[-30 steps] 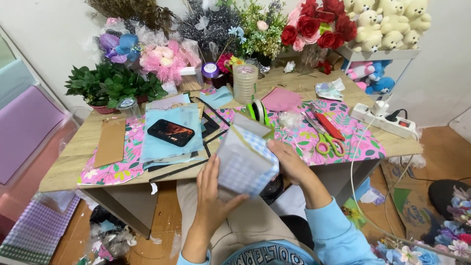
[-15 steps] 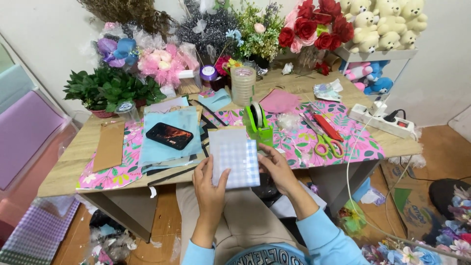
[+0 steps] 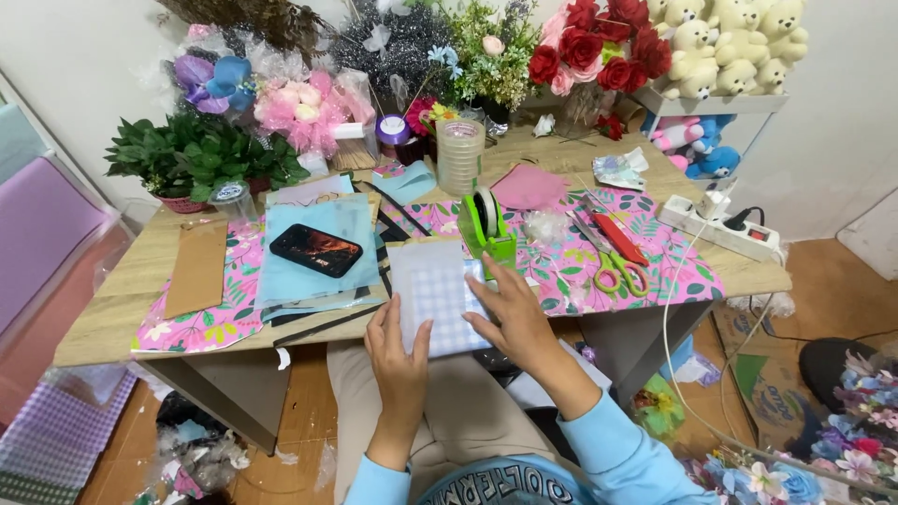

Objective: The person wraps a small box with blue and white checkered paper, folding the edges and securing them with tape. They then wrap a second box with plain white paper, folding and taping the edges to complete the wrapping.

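Observation:
A pale checked sheet of wrapping paper (image 3: 432,290) lies flat at the table's front edge. My left hand (image 3: 399,360) grips its lower left corner, thumb on top. My right hand (image 3: 510,313) presses flat on its right side with fingers spread. Just beyond my right hand stands a green tape dispenser (image 3: 488,227). A black phone (image 3: 315,250) rests on light blue sheets (image 3: 323,252) to the left of the checked paper.
Scissors with green handles (image 3: 613,265) and a red cutter (image 3: 617,236) lie on the floral table cover at right. A white power strip (image 3: 718,230) sits at the right edge. Potted greenery (image 3: 201,159), bouquets and a tape stack (image 3: 460,155) line the back.
The checked paper was held up and tilted in both hands above my lap; it has come down and now lies flat on the table edge under my hands.

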